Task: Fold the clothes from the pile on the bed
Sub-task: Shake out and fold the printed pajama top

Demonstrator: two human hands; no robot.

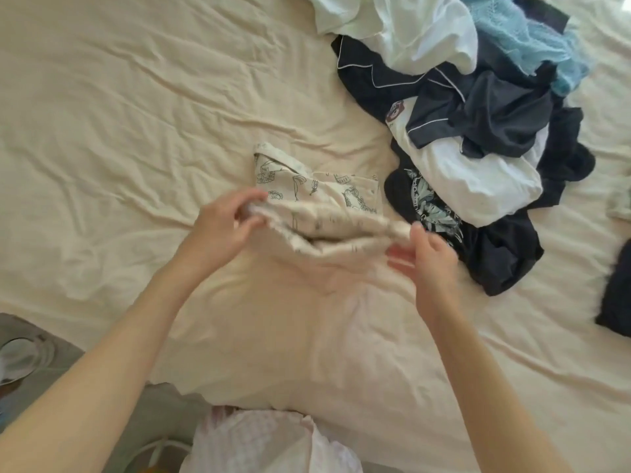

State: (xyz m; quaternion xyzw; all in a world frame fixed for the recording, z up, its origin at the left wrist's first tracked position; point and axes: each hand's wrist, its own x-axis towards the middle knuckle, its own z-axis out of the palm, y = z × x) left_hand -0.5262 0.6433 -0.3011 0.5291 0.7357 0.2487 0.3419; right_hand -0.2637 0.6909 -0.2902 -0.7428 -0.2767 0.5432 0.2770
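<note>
A cream printed garment [317, 196] lies near the middle of the bed [119, 131], its near edge lifted and blurred between two bare hands. The left hand [225, 223] pinches the cloth's left end, fingers curled round it; the right hand [432, 257] holds the right end, its grip closed on the fabric, though blur hides the fingertips. The far half of the garment rests flat on the wrinkled cream sheet, its waistband turned toward the far left.

Just to the right, nearly touching the garment, sits the pile of clothes [478, 131]. A black shirt with a pale leaf print [433, 209] lies closest, close beside the right hand. A folded white piece [478, 179] sits on it, with dark navy clothes with white piping [409, 76] above. Farther back lie a white garment [409, 25] and a light blue knit [526, 39]. Another dark piece [618, 295] rests at the right edge of the bed, apart from the pile.

At the bottom, pale pink clothing [266, 442] on the person shows at the bed's near edge. A shoe [17, 360] stands on the grey floor at lower left.
</note>
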